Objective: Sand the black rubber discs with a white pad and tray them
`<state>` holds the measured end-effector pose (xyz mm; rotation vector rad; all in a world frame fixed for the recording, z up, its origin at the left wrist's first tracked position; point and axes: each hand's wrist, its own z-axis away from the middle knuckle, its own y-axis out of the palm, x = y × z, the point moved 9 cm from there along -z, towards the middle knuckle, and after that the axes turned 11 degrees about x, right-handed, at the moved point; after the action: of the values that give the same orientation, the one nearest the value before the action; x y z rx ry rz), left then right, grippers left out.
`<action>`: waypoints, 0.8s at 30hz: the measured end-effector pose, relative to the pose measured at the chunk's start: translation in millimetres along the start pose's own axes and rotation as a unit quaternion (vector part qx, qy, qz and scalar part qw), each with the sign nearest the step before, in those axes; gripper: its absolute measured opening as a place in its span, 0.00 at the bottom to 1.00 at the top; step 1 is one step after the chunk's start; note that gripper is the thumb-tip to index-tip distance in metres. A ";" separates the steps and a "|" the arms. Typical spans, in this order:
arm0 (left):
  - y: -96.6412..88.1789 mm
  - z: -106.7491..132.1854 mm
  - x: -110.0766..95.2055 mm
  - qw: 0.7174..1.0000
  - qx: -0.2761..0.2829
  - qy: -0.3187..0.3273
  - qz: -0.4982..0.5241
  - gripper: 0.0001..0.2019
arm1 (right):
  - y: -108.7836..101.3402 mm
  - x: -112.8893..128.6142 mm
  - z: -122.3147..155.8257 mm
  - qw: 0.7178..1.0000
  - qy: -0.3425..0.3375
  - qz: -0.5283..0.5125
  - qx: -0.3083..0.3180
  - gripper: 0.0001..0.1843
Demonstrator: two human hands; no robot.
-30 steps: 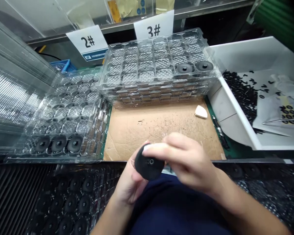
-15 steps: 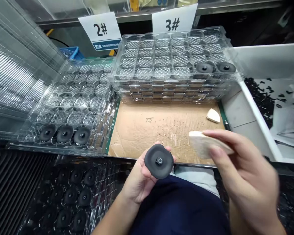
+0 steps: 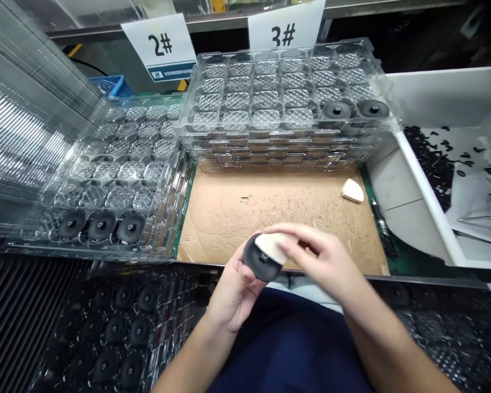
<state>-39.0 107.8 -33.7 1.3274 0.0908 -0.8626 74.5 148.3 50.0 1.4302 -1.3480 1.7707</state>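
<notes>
As the bench is read from left to right, a stack of clear blister trays (image 3: 90, 252) is marked by a 2# card (image 3: 159, 41), with three black discs (image 3: 101, 225) seated in its front row. Nearer the body, more discs (image 3: 117, 329) are set in a dark tray (image 3: 180, 322). At centre, just above the near edge of a cardboard sheet (image 3: 225, 229), a black disc (image 3: 253, 263) is cradled by the left hand (image 3: 234, 292), its palm cupped and its fingers curled behind the rim. A pale pad (image 3: 270, 246) is pinched by the right hand (image 3: 323, 262) and pressed onto the disc's face. The disc is judged light and stiff, perhaps slightly rubbery, and is best taken by its rim, clear of the central boss. Farther right, a second pale pad (image 3: 352, 191) lies on the cardboard, two discs (image 3: 354, 109) sit on a stack of trays (image 3: 270, 143) marked by a 3# card (image 3: 286, 30), and black scraps (image 3: 433, 164) lie in a white bin (image 3: 429, 199)
</notes>
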 end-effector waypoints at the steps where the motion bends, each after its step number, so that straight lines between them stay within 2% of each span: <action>1: -0.7 -1.3 0.6 1.000 -0.008 0.002 0.005 0.28 | -3.2 -22.8 0.4 0.998 0.056 -0.028 -0.008 0.11; 3: -0.6 -3.3 4.0 1.000 -0.012 -0.008 0.025 0.29 | -7.7 -63.9 8.7 0.991 0.125 -0.041 -0.026 0.13; 5: 1.1 -4.5 7.5 0.999 -0.008 -0.021 0.043 0.29 | -8.4 -96.2 22.7 0.987 0.151 -0.020 -0.043 0.15; 7: 4.3 -5.8 9.7 0.998 -0.002 -0.030 0.047 0.29 | -3.4 -117.8 36.2 0.986 0.160 -0.006 -0.039 0.14; 9: 8.8 -7.7 12.1 0.999 0.000 -0.037 0.036 0.29 | -2.1 -123.2 44.4 0.986 0.162 -0.003 -0.036 0.13; 11: 14.8 -10.0 14.5 0.999 -0.003 -0.040 0.006 0.30 | -10.2 -109.2 45.6 0.985 0.162 -0.007 -0.056 0.14; 14: 24.7 -13.3 14.0 0.998 -0.014 -0.009 -0.054 0.31 | -33.6 -55.8 39.6 0.981 0.127 -0.008 -0.149 0.15; 16: 27.0 -13.6 9.3 0.994 -0.038 0.033 -0.094 0.31 | -42.4 -6.1 34.9 0.977 0.027 0.016 -0.213 0.14; 18: 23.9 -11.6 1.8 0.986 -0.074 0.075 -0.130 0.30 | -33.8 23.8 29.5 0.980 -0.041 0.045 -0.191 0.14; 20: 18.5 -9.8 -4.1 0.978 -0.100 0.093 -0.154 0.29 | -20.8 19.9 25.7 0.993 -0.027 0.031 -0.114 0.14; 22: 15.3 -9.8 -7.9 0.977 -0.101 0.101 -0.160 0.28 | -16.3 -2.0 28.9 0.998 0.033 -0.009 -0.047 0.12; 24: 16.9 -11.4 -9.3 0.978 -0.088 0.104 -0.160 0.29 | -27.7 -16.2 36.7 0.996 0.071 -0.025 -0.050 0.11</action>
<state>-30.9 122.0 -18.5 1.2509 0.5454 -0.9572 119.1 129.4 44.4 1.2500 -1.2955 1.7135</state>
